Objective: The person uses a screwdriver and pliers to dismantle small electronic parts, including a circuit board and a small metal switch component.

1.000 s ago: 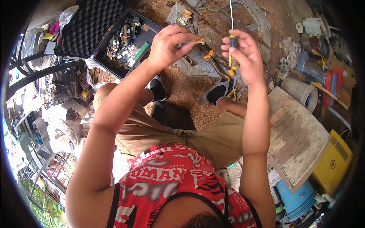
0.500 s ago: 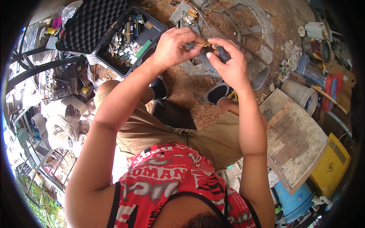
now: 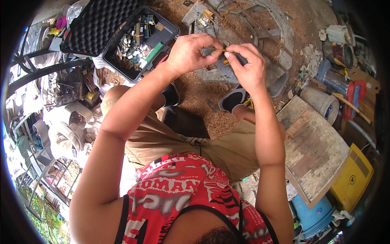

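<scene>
My left hand point(image 3: 191, 52) is closed, pinching one end of a thin golden-brown strip point(image 3: 219, 50) between thumb and fingers. The fingertips of my right hand point(image 3: 248, 67) pinch the strip's other end. A dark-handled tool point(image 3: 240, 59) with an orange-yellow part lies in my right palm; my fingers cover much of it, so its kind is unclear. Both hands are raised over a grey ring-shaped metal frame point(image 3: 290, 42) on the ground.
At the upper left stands an open black case point(image 3: 172, 29) holding many small circuit boards and a green strip point(image 3: 152, 55). A worn board point(image 3: 317, 150) lies at the right, near a yellow panel point(image 3: 352, 179) and a blue bucket point(image 3: 315, 211). Wood shavings cover the ground.
My right hand has shifted slightly right and down, its fingertips now pinching the strip's end. The dark tool has turned in my palm. My left hand has moved slightly down and right.
</scene>
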Demonstrator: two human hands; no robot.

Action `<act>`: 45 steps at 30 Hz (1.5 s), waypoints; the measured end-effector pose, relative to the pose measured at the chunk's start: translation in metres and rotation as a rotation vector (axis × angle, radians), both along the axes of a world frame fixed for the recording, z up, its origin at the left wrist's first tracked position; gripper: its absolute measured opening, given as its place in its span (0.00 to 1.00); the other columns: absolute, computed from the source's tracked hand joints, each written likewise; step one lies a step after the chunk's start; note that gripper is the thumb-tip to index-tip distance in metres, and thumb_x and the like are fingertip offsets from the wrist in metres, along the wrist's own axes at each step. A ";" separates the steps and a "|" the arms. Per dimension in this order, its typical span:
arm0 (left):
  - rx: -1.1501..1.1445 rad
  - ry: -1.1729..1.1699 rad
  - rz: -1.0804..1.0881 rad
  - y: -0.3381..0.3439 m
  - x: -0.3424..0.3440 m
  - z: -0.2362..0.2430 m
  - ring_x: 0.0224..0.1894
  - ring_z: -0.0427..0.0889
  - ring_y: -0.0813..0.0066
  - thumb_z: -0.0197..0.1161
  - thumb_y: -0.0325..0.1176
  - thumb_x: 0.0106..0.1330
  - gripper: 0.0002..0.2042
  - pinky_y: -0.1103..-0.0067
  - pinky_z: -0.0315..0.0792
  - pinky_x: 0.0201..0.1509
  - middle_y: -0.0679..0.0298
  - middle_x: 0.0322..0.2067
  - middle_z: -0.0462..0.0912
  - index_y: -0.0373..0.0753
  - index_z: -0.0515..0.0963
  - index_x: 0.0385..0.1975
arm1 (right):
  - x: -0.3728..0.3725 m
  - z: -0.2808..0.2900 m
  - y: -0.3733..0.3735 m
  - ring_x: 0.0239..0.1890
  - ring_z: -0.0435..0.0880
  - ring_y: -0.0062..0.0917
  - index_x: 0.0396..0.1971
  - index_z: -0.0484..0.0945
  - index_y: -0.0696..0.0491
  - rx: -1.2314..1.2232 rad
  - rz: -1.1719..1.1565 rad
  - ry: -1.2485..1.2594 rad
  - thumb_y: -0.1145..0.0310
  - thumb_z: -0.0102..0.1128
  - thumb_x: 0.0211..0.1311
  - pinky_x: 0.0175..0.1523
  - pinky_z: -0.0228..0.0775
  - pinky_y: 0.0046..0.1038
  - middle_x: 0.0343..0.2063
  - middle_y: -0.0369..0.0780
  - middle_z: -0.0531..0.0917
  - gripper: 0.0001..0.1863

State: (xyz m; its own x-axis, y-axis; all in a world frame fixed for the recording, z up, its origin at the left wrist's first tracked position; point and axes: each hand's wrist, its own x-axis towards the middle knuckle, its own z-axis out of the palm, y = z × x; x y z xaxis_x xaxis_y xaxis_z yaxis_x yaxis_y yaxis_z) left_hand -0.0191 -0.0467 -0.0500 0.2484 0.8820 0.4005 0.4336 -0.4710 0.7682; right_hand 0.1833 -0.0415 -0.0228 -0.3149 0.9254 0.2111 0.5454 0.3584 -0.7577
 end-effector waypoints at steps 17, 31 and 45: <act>-0.103 0.180 0.045 0.005 -0.003 -0.041 0.39 0.81 0.61 0.68 0.33 0.53 0.06 0.69 0.74 0.47 0.64 0.32 0.82 0.46 0.83 0.30 | 0.031 0.035 0.015 0.50 0.80 0.28 0.64 0.61 0.63 -0.754 0.159 1.185 0.76 0.55 0.61 0.59 0.70 0.27 0.48 0.45 0.78 0.29; -0.100 0.235 0.124 0.003 0.000 -0.060 0.39 0.80 0.67 0.71 0.31 0.53 0.07 0.73 0.70 0.47 0.70 0.33 0.83 0.47 0.85 0.32 | -0.001 0.004 0.002 0.39 0.83 0.20 0.44 0.75 0.60 -0.151 -0.061 0.461 0.70 0.65 0.64 0.43 0.78 0.22 0.41 0.39 0.81 0.13; -0.160 0.251 0.137 0.003 0.002 -0.057 0.41 0.79 0.66 0.70 0.37 0.52 0.08 0.71 0.67 0.51 0.69 0.32 0.82 0.51 0.85 0.32 | -0.013 -0.011 0.005 0.26 0.75 0.11 0.37 0.72 0.58 -0.134 -0.070 0.464 0.68 0.73 0.57 0.31 0.72 0.17 0.26 0.32 0.79 0.17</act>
State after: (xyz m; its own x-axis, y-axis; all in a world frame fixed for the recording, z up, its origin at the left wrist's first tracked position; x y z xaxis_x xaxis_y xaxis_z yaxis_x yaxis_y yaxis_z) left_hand -0.0168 -0.0440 -0.1068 0.1964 0.9608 0.1959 0.6695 -0.2774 0.6890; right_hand 0.1701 -0.0364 -0.0340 -0.1522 0.9695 0.1918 0.1587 0.2156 -0.9635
